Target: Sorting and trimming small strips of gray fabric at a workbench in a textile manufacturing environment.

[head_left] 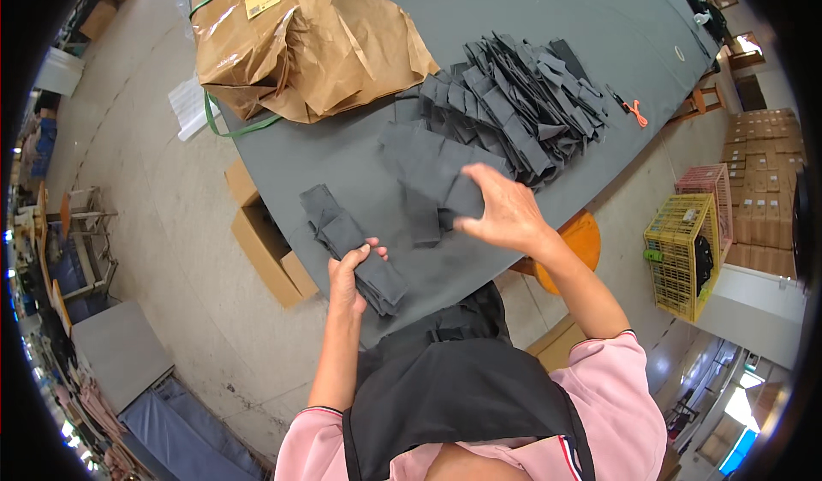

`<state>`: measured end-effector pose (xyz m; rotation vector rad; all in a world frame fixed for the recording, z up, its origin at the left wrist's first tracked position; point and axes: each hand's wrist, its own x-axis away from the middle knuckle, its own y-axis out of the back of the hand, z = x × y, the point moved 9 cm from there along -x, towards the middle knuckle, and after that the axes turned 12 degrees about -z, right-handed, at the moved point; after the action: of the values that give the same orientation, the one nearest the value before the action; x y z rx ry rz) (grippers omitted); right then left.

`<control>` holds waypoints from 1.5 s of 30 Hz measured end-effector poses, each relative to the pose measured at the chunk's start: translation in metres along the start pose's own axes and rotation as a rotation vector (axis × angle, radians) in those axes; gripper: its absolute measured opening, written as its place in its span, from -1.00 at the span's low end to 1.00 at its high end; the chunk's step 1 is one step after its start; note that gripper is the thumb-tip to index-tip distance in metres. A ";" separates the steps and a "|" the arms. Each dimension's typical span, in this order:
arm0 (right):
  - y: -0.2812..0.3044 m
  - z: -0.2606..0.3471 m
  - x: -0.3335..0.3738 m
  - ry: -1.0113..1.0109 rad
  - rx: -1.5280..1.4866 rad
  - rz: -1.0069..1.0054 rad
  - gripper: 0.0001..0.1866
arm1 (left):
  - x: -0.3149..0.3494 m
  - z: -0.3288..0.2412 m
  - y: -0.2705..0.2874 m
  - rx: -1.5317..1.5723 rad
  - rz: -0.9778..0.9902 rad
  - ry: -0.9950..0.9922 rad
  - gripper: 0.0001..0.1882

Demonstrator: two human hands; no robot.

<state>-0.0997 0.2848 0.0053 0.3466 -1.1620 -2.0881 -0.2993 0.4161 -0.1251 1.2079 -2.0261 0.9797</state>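
From my end: left hand pinches a folded dark cloth bundle at the table's near edge; right hand, thumb and fingers curved apart, is at a blurred cloth piece, grip can't tell. Cloth pile lies beyond. Step looks like picking through pieces; next move likely calls for keeping the bundle pinched, right fingers closing cleanly on one piece.

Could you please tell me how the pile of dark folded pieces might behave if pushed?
The pile of dark folded pieces would probably slide apart, as they overlap unevenly. Each seems likely to bend easily, since the edges look thin and creased.
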 end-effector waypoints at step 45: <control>-0.095 0.057 0.038 0.037 -0.344 0.149 -0.25 | 0.059 -0.012 0.054 0.064 0.022 -0.142 -0.62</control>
<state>-0.2006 0.3267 -0.0371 0.1301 -0.7620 -2.0909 -0.3718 0.4153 -0.0893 1.3251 -2.1356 1.0009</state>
